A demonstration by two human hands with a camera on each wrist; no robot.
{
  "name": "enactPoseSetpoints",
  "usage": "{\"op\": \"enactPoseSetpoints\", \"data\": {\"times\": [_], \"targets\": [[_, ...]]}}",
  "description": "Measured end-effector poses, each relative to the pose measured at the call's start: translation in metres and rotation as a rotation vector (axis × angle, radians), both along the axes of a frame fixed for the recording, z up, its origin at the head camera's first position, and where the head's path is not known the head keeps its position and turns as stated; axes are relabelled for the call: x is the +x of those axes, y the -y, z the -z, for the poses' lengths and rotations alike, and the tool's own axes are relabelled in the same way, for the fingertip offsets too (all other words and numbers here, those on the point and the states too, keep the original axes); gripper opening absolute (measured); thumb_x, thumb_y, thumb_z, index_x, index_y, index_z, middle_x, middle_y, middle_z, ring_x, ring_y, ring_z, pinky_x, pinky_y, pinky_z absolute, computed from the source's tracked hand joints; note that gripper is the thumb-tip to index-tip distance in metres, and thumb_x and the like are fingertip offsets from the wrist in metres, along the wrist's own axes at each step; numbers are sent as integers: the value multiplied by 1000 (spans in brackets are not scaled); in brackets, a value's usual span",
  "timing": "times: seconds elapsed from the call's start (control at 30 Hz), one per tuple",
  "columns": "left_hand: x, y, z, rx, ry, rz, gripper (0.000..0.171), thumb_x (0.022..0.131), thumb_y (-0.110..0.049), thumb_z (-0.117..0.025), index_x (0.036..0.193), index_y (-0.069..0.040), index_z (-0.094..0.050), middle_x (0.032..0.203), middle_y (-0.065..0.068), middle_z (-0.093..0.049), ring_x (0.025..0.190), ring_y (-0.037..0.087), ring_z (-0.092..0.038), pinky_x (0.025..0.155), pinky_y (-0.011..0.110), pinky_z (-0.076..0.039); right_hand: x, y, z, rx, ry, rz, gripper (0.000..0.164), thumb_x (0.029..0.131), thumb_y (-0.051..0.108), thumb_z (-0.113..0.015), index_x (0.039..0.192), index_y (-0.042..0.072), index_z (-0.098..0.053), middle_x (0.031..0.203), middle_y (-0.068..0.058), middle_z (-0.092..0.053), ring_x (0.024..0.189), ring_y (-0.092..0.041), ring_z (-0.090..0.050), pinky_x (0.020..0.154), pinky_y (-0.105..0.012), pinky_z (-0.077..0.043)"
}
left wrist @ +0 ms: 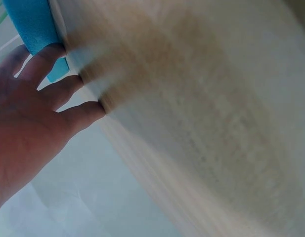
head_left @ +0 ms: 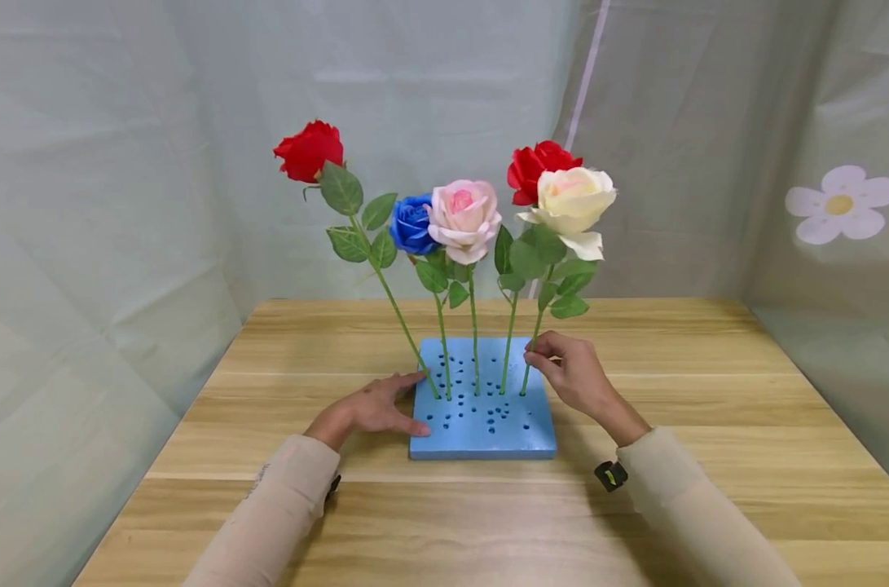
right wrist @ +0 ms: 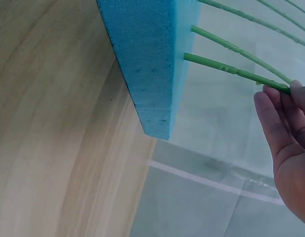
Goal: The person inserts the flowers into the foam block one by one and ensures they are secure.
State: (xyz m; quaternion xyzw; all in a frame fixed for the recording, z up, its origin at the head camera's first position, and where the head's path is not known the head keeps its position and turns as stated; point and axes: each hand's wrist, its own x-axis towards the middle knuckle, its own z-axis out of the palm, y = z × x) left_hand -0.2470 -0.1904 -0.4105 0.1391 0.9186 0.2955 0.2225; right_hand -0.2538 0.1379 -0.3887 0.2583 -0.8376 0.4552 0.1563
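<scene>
A blue foam block (head_left: 481, 444) with many small holes lies on the table. Five stems would be several artificial roses standing in it: a red rose (head_left: 310, 152) leaning left, a blue rose (head_left: 412, 225), a pink rose (head_left: 464, 220), another red rose (head_left: 535, 167) and a cream rose (head_left: 572, 204) at the right. My right hand (head_left: 578, 373) pinches the cream rose's stem (right wrist: 231, 70) between thumb and fingers, a little above the block. With fingers spread, my left hand (head_left: 376, 405) rests at the block's left edge, thumb near the front corner.
The wooden table (head_left: 268, 456) reaches out on both sides of the block. Behind it hangs a pale curtain (head_left: 415, 81), and on the right side a curtain with a flower print (head_left: 842, 204). A dark wrist device (head_left: 610, 475) sits by the right sleeve.
</scene>
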Motion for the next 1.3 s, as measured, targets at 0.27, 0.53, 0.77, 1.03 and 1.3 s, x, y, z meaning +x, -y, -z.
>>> {"op": "enactPoseSetpoints", "data": {"times": [0.27,0.53,0.77,1.03,1.3], "targets": [[-1,-1,1,1,-3,5,102,78,-51,-82,159,-17,-29,161,18,-27,148,43,-16,115,63,-18,-1,6,6,1,12,-33,12,91,-4,-70,84,3,-62,89,-11,-70,81,-23,-69,69,-33,-60],[2,-2,3,13,19,-6,103,77,-53,-83,159,-21,-30,162,16,-26,150,40,-12,117,61,-15,-3,-3,10,-19,77,-11,15,93,-5,-65,83,3,-57,91,-11,-69,85,-27,-70,77,-38,-60],[3,-1,1,5,2,-11,103,77,-54,-82,159,-20,-30,161,19,-26,149,43,-14,115,64,-17,-5,-1,8,-37,93,-23,14,94,-3,-66,84,3,-58,91,-10,-69,86,-26,-70,77,-35,-60],[0,2,-1,9,-11,3,104,77,-54,-82,159,-18,-29,161,18,-27,149,42,-15,116,62,-18,-2,6,7,-46,137,9,7,92,1,-69,94,0,-63,90,-10,-70,87,-27,-70,75,-35,-60],[-1,4,2,35,-14,18,104,78,-54,-82,159,-17,-28,161,17,-28,148,38,-22,116,57,-23,0,5,10,-48,217,11,19,90,10,-75,103,-2,-67,93,-10,-70,91,-27,-69,78,-34,-59]]}}
